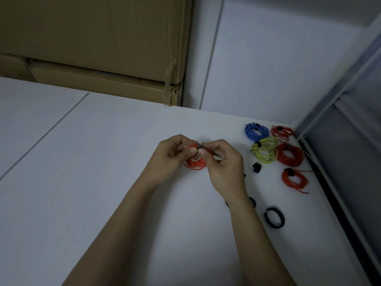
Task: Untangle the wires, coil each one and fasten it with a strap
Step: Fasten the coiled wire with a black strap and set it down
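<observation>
Orange coil (194,163): being held just above the tabletop (103,162), between both hands, its ring lying roughly flat
Strap (200,148): sitting at the coil's far edge, crossing the strands
Left hand (172,156): pinching coil and strap from the left
Right hand (223,162): pinching the strap from the right; equally near
Finished coils (266,152): lying well right
Spare strap (274,217): lying near the right forearm
</observation>
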A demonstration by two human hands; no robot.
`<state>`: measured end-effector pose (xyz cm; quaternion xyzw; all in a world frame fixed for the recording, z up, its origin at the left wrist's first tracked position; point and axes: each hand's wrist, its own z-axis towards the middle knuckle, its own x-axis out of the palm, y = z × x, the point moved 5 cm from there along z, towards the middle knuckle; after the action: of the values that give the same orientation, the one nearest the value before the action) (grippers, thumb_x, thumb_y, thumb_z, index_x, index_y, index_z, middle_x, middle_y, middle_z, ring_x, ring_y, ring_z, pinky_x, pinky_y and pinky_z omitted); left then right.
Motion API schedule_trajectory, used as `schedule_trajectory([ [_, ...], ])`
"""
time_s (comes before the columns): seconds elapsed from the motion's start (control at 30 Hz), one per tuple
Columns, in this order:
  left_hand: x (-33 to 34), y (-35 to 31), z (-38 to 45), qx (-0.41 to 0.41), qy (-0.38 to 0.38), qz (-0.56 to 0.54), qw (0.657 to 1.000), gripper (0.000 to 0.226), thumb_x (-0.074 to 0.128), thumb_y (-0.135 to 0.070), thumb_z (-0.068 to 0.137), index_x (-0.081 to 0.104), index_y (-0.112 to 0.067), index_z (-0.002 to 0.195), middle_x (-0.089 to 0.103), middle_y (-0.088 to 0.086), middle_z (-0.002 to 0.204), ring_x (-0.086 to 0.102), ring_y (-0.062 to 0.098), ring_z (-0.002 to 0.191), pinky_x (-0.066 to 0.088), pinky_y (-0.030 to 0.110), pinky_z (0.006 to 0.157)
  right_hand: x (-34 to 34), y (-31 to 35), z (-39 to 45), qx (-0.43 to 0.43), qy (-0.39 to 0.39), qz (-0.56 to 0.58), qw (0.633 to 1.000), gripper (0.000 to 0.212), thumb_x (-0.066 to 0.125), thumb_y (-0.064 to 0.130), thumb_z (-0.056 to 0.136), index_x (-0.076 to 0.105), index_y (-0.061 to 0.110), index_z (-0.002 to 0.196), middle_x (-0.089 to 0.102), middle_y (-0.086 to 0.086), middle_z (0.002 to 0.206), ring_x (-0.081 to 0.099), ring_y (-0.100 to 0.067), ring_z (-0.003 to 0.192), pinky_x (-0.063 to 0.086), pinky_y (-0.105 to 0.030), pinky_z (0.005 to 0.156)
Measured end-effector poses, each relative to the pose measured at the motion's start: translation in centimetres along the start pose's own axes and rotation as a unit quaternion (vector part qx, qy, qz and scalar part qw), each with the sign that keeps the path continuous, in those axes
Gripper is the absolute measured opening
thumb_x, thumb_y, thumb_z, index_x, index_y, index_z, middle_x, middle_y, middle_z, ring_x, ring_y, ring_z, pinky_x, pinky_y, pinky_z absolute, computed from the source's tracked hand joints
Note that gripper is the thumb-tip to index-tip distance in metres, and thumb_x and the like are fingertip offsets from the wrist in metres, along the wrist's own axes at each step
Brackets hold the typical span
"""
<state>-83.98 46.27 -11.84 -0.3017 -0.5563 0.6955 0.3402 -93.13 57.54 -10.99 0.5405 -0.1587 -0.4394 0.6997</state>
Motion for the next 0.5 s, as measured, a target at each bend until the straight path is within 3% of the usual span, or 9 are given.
schedule_trajectory([
  [0.07,0.3,-0.1,-0.1,0.001,-0.001,-0.016,1.000,0.012,0.061,-0.003,0.090,0.068,-0.011,0.096,0.073,0.010,0.094,0.070,0.017,0.090,0.054,0.025,0.084,-0.1,0.0,0.0,0.019,-0.011,0.011,1.000,0.030,0.066,0.008,0.087,0.061,0.036,0.075,0.071,0.006,0.086,0.067,-0.011,0.089,0.055,-0.030,0.077],
  [0.13,0.8,-0.2,-0.2,0.005,-0.001,-0.023,1.000,0.012,0.062,-0.005,0.090,0.068,-0.011,0.099,0.072,0.010,0.097,0.069,0.016,0.091,0.053,0.025,0.083,-0.4,0.3,0.0,0.028,-0.028,0.015,0.999,0.029,0.065,0.007,0.087,0.060,0.032,0.074,0.071,0.001,0.085,0.068,-0.016,0.087,0.056,-0.033,0.078],
  [0.33,2.7,-0.6,-0.4,0.006,0.039,-0.017,0.999,0.032,0.069,-0.018,0.084,0.066,-0.012,0.116,0.069,0.004,0.111,0.069,0.019,0.097,0.057,0.032,0.083,-2.8,0.6,0.0,0.024,-0.082,0.026,0.996,0.029,0.070,0.006,0.083,0.065,0.031,0.070,0.072,0.014,0.079,0.068,-0.007,0.081,0.053,-0.020,0.071],
  [0.4,3.2,-0.8,-0.3,0.006,0.017,-0.003,1.000,0.030,0.070,-0.019,0.086,0.067,-0.024,0.115,0.071,-0.002,0.106,0.069,0.014,0.093,0.057,0.026,0.076,-3.4,0.7,0.4,0.021,-0.084,0.046,0.995,0.029,0.071,0.004,0.082,0.067,0.030,0.070,0.072,0.015,0.076,0.068,-0.005,0.078,0.051,-0.017,0.070],
  [0.5,4.0,-1.0,0.4,0.001,-0.027,-0.002,1.000,0.025,0.069,-0.015,0.088,0.067,-0.031,0.107,0.073,0.004,0.090,0.071,0.017,0.078,0.057,0.022,0.065,-4.2,0.8,1.4,0.016,-0.076,0.049,0.996,0.026,0.072,0.002,0.081,0.069,0.026,0.074,0.071,0.016,0.073,0.067,0.001,0.075,0.049,-0.012,0.068],
])
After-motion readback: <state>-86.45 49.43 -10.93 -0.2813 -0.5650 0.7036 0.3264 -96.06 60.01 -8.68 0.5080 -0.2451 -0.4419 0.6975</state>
